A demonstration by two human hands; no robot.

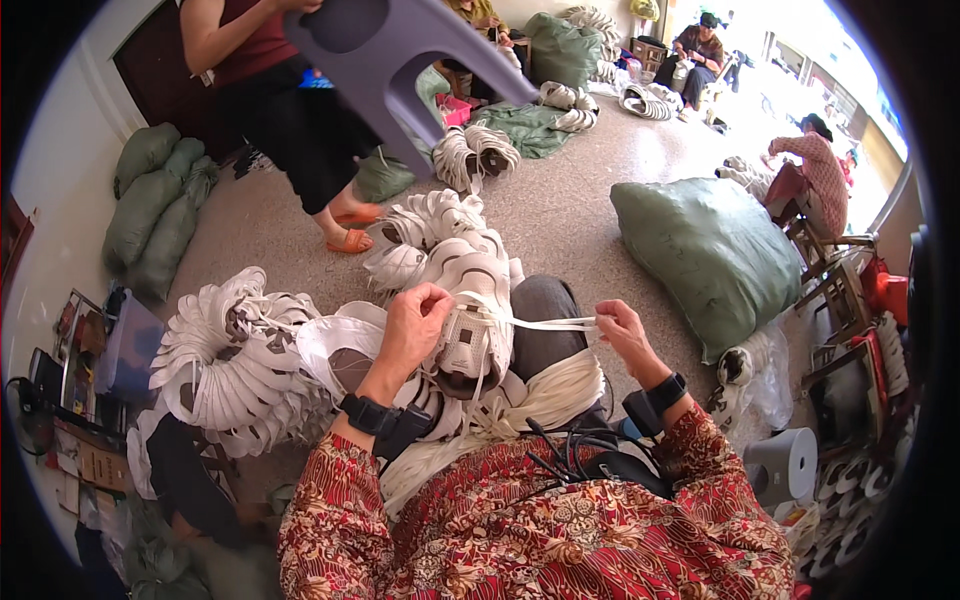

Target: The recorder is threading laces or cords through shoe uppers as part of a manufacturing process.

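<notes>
A white shoe upper [468,340] with dark openings lies over my lap, its toe end away from me. My right hand [628,338] is closed on a white shoelace [555,324], drawn out taut to the right from the upper. On the upper's left side my left hand [415,325] is closed in a pinch; what its fingertips hold is too small to make out. A thick bundle of loose white laces [560,392] rests across my lap below the upper. Further uppers [470,262] lie in a row just beyond it.
Heaped shoe uppers [225,350] stand at my left. A large green sack [705,255] sits at right; more sacks [160,205] lean on the left wall. Close ahead, a person carries a grey-purple plastic stool [370,50]. Other people sit farther back. A grey roll-like object [780,465] stands at right.
</notes>
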